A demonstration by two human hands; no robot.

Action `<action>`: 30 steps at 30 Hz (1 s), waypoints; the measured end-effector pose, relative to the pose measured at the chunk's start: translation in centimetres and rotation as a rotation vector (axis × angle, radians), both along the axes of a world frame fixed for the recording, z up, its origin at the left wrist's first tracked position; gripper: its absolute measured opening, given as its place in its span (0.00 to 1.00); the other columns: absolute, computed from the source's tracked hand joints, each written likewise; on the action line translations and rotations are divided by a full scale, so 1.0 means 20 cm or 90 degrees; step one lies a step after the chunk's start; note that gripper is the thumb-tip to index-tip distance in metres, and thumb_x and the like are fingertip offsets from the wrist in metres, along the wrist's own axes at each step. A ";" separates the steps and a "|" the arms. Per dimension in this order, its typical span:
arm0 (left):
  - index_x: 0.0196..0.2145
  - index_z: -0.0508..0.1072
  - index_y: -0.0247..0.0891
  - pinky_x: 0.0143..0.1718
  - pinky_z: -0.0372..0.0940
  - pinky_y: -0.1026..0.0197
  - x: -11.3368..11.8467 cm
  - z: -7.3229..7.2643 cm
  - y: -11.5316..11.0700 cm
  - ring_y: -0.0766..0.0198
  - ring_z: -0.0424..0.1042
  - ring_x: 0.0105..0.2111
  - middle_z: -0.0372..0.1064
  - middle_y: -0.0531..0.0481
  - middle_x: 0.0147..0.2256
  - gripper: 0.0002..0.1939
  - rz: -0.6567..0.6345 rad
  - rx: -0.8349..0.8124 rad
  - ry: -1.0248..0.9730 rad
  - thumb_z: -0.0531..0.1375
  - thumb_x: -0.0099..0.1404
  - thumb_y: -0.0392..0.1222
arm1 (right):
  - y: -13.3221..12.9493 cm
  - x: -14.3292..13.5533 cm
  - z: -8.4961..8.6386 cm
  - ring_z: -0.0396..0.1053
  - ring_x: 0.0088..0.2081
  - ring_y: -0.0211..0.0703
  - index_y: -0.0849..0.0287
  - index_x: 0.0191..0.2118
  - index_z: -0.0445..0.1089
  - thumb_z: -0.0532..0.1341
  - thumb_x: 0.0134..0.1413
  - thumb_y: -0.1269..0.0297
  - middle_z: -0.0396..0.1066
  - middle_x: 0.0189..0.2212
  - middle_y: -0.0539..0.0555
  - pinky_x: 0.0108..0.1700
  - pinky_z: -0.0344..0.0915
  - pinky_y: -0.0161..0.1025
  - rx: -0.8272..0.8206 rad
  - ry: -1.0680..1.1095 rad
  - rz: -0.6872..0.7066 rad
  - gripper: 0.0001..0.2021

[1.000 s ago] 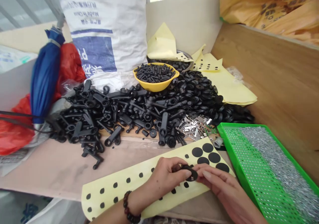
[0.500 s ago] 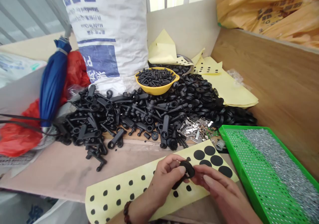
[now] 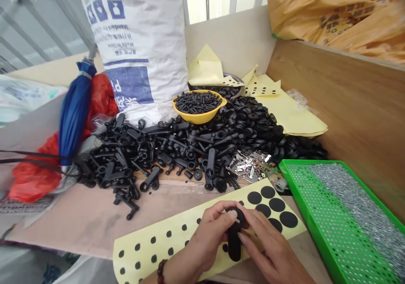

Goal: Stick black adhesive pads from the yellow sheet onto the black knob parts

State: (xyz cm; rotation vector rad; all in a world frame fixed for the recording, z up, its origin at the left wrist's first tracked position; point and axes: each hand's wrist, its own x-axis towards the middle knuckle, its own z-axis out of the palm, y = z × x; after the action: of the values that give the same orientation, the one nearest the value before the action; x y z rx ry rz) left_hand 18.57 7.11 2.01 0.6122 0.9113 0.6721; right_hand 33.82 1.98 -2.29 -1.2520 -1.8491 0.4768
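Observation:
A black plastic part with a round head and a long arm is held between both hands above the yellow sticker sheet. My left hand grips its round head, thumb on top. My right hand closes on the head's right side, its fingers against the part. Large black round stickers lie on the sheet's right end, and small black dots run along the rest. Where the fingers wrap behind the part, details are hidden.
Behind the sheet are heaped black arms, black discs, metal clips and a yellow bowl of black screws. A green tray of small metal pieces stands right; a blue umbrella leans left.
The black part has turned so its long arm points down toward me. My right hand has moved left and closed in on it. The whole view has shifted slightly.

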 end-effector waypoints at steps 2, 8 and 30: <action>0.37 0.75 0.34 0.26 0.60 0.68 0.01 0.00 0.00 0.67 0.69 0.27 0.71 0.51 0.28 0.21 -0.015 -0.035 0.002 0.71 0.48 0.49 | 0.00 0.00 0.02 0.72 0.51 0.51 0.51 0.66 0.55 0.55 0.60 0.73 0.73 0.51 0.58 0.49 0.72 0.43 -0.007 -0.005 0.011 0.29; 0.30 0.69 0.36 0.23 0.58 0.68 0.00 0.00 0.01 0.70 0.64 0.21 0.66 0.55 0.23 0.17 -0.032 -0.109 -0.022 0.70 0.46 0.46 | 0.01 0.00 0.07 0.73 0.47 0.51 0.51 0.66 0.57 0.53 0.61 0.72 0.75 0.47 0.58 0.47 0.73 0.45 -0.070 -0.007 0.047 0.28; 0.51 0.72 0.34 0.26 0.60 0.67 0.05 -0.06 -0.08 0.70 0.63 0.23 0.68 0.51 0.29 0.28 -0.036 0.136 0.055 0.66 0.53 0.45 | 0.02 0.04 -0.07 0.70 0.55 0.51 0.47 0.50 0.75 0.52 0.63 0.51 0.75 0.52 0.52 0.52 0.71 0.41 -0.321 0.310 -0.091 0.18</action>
State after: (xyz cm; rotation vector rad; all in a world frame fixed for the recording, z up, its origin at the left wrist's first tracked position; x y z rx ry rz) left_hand 19.61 5.54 0.89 0.8598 0.9048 0.7021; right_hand 34.54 2.31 -3.71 -1.4203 -1.2563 1.1075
